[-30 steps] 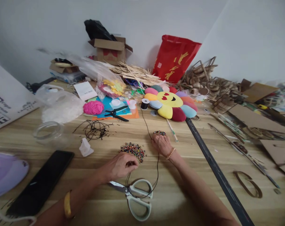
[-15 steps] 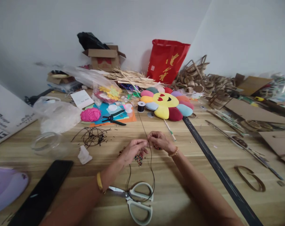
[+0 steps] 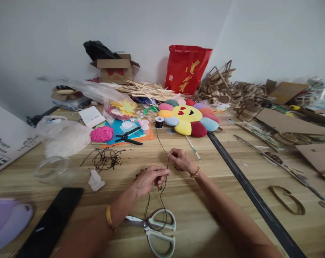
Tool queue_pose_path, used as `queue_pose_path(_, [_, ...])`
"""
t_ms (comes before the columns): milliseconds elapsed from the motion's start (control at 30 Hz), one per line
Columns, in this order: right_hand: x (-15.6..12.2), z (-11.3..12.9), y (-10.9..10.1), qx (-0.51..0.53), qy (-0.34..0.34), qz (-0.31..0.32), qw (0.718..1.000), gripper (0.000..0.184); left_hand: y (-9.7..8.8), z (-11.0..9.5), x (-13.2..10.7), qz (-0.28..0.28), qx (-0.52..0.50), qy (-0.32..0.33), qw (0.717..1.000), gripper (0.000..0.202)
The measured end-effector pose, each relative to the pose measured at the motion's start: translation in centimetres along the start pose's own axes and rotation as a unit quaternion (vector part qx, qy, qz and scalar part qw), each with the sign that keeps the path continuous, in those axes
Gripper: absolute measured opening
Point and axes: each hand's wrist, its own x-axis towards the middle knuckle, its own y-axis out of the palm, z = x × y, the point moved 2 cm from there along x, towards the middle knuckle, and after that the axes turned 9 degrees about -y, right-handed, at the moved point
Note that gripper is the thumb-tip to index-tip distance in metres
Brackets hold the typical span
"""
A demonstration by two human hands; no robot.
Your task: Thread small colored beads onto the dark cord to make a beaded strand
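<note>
A thin black cord (image 3: 159,139) runs from a spool (image 3: 159,122) down to my hands and loops on over the scissors. My right hand (image 3: 180,159) pinches the cord between thumb and fingertips. Lower and to the left, my left hand (image 3: 153,177) is also closed, its fingertips on the cord. Small dark beads (image 3: 139,174) lie on the table beside and under my left hand, partly hidden by it. White-handled scissors (image 3: 153,225) lie with blades slightly apart below my hands, under the cord's loop.
Cut black cord pieces (image 3: 105,157), pliers (image 3: 128,136) and pink yarn (image 3: 101,134) lie to the left, with a black phone (image 3: 51,218) nearer. A flower cushion (image 3: 187,116) sits behind my hands. A dark strip (image 3: 243,182) crosses the table on the right.
My left hand has moved slightly down, opening a gap between my hands. The cord toward the spool has slackened into a curve, and the view has shifted a little.
</note>
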Motion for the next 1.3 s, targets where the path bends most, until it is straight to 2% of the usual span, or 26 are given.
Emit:
queue_pose_path(133, [-0.1, -0.3, -0.3, -0.135, 0.017, -0.003, 0.991, 0.014, -0.4, 0.0, -1.4, -0.026, 0.029, 0.007, 0.999, 0.034])
queue_pose_path(300, [-0.2, -0.6, -0.2, -0.341, 0.021, 0.003, 0.94, 0.013, -1.3, -0.4, -4.4, -0.054, 0.057, 0.014, 0.997, 0.035])
queue_pose_path(400, [-0.3, -0.4, -0.2, -0.389, 0.022, 0.018, 0.921, 0.016, -1.9, -0.7, -5.7, -0.071, 0.063, 0.023, 0.995, 0.037])
queue_pose_path(500, [-0.5, 1.2, 0.0, -0.308, -0.045, 0.013, 0.95, 0.016, -2.3, -0.9, -6.0, -0.089, 0.081, 0.037, 0.992, 0.038])
queue_pose_path(600, [-1.2, 3.9, 0.6, -0.113, -0.145, 0.037, 0.982, 0.029, -2.4, -0.8, -5.4, -0.104, 0.102, 0.048, 0.988, 0.037])
queue_pose_path(700, [-2.1, 6.2, 1.5, 0.029, -0.14, 0.141, 0.98, 0.04, -2.3, -0.8, -4.8, -0.113, 0.13, 0.067, 0.983, 0.037])
queue_pose_path(767, [-2.5, 7.2, 1.8, 0.069, -0.138, 0.172, 0.973, 0.033, -2.2, -0.8, -4.6, -0.117, 0.149, 0.079, 0.979, 0.037])
queue_pose_path(867, [-2.6, 7.6, 1.5, 0.07, -0.144, 0.163, 0.974, 0.015, -2.2, -0.9, -4.6, -0.118, 0.166, 0.088, 0.975, 0.037])
queue_pose_path(1033, [-1.7, 6.7, -0.6, 0.041, -0.143, 0.115, 0.982, 0.019, -2.1, -0.9, -5.0, -0.115, 0.158, 0.077, 0.978, 0.037])
queue_pose_path(1167, [-0.9, 4.7, -2.5, 0.002, -0.103, 0.03, 0.994, 0.021, -2.3, -0.8, -5.5, -0.102, 0.149, 0.065, 0.981, 0.037])
queue_pose_path(1300, [-0.1, 1.8, -3.2, -0.008, -0.064, -0.017, 0.998, 0.022, -2.8, -0.6, -6.1, -0.104, 0.145, 0.061, 0.982, 0.035])
